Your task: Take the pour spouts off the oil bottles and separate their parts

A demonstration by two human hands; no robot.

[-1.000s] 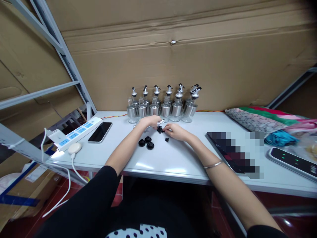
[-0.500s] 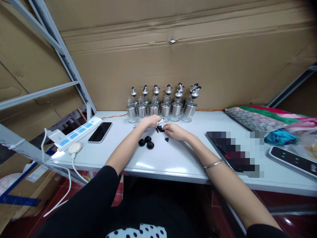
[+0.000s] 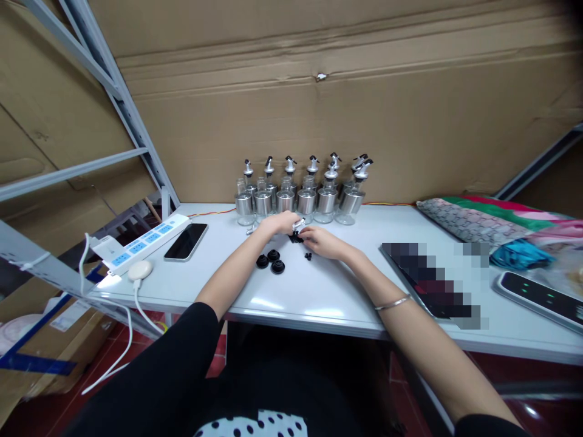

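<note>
My left hand [image 3: 283, 223] is closed around a silver bottle pourer [image 3: 299, 224], whose end shows past the fingers. Close on its right, my right hand [image 3: 317, 240] has thumb and fingertips pinched together at the pourer; a small black part seems to be between them, but it is too tiny to make out clearly. Below the hands lie several short black pieces [image 3: 296, 240]. A few smaller black bits [image 3: 308, 257] rest nearer to me, and three round black stoppers [image 3: 277, 266] sit beside my left forearm. Behind stand glass bottles with steel sleeves [image 3: 327, 201], some topped with pourers.
On the left are a phone [image 3: 186, 242], a white power strip [image 3: 148, 241] and a round white charger [image 3: 139, 271]. To the right lie a dark, partly blurred tablet-like object [image 3: 410, 276], a colourful cloth bag [image 3: 505, 221] and a black-topped device [image 3: 542, 297]. Cardboard [image 3: 291, 109] rises behind the table.
My right fingertips have come up from the loose black pieces to the pourer in my left hand. The view has shifted slightly; the bottles and stoppers stay in place.
</note>
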